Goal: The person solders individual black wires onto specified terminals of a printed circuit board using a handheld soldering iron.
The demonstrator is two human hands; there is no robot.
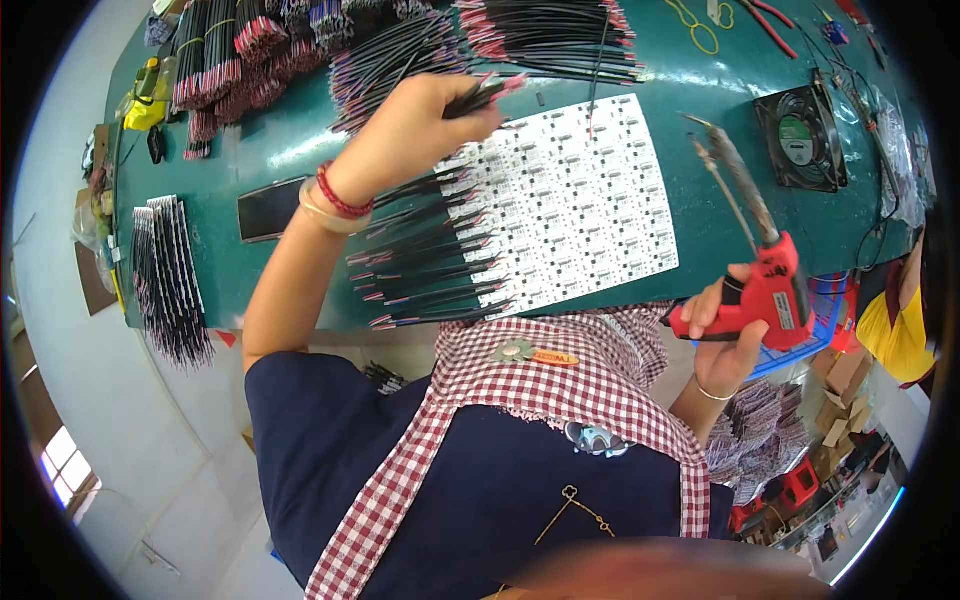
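Observation:
My left hand point(440, 110) is closed around a small bunch of black wires point(474, 99) with reddish tips, above the far left corner of a white circuit board panel point(590, 200). Several black cables point(430, 265) lie along the panel's left edge, their inner ends against it and their stripped red ends pointing left. Gripped in my right hand point(728, 335) is a red soldering gun point(785, 290). Its long metal tip point(740, 185) points up and away, to the right of the panel and apart from it.
Bundles of black cables point(395, 70) line the far edge of the green table point(290, 130). A dark phone point(270, 210) and finished-looking strips with wires point(170, 270) lie left. At right are a black fan point(800, 140), red-handled pliers point(775, 25), yellow scissors point(697, 30) and a blue basket point(815, 330).

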